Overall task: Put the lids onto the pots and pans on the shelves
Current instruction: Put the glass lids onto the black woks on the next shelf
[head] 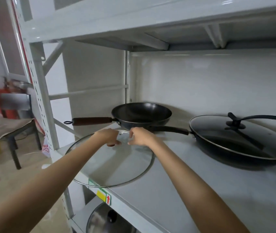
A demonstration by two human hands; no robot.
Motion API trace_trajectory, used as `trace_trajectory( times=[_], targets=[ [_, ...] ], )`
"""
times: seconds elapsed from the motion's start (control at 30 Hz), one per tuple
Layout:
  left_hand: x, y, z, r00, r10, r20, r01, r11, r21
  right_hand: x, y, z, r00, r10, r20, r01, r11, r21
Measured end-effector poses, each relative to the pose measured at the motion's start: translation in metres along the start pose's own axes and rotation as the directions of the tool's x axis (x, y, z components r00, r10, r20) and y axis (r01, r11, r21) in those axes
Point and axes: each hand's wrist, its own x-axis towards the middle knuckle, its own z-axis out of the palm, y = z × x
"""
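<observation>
Hands first: the left hand (109, 137) and the right hand (139, 136) meet over the middle of a glass lid (110, 167), fingers curled in around what is probably its knob, which they hide; the left looks closed on it from one side, the right pinches in from the other, though how firm either hold is cannot be told. The lid sits at the front left corner of the shelf (192, 190), its near rim past the front edge and its far rim just short of the open wok (141, 115), which stands toward the back left with its wooden handle pointing off the left edge. Nothing covers the wok, so the step in hand is most likely taking up this lid for it. To the right, well apart, a frying pan (241, 145) already wears its own lid, its long handle reaching toward the wok. Next the lid needs lifting clear of the shelf, carrying back over the wok, levelling and centring so the rim seats all round; the pan's handle lies close to that path and should be cleared. Another lid (107, 219) shows on the shelf below.
</observation>
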Motion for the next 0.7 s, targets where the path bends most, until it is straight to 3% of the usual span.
trace_trajectory(
  times=[0.17, 0.3, 0.47, 0.7],
  targets=[
    [0.013, 0.002, 0.023, 0.989, -0.001, -0.151, 0.004, 1.000, 0.022, 0.013, 0.010, 0.018, 1.000, -0.025, 0.008, 0.025, 1.000, -0.012],
    [0.013, 0.002, 0.027, 0.965, -0.098, -0.244, 0.127, 0.986, 0.107, 0.020, 0.001, 0.023, 0.997, -0.077, 0.002, 0.077, 0.997, -0.024],
    [0.008, -0.001, 0.033, 0.952, 0.056, -0.301, 0.026, 0.965, 0.262, 0.021, -0.008, 0.026, 0.996, -0.087, -0.010, 0.087, 0.996, -0.032],
    [-0.014, 0.003, 0.030, 0.942, 0.088, -0.322, 0.013, 0.954, 0.300, 0.011, -0.013, 0.022, 0.991, -0.135, 0.020, 0.135, 0.991, 0.007]
  ],
)
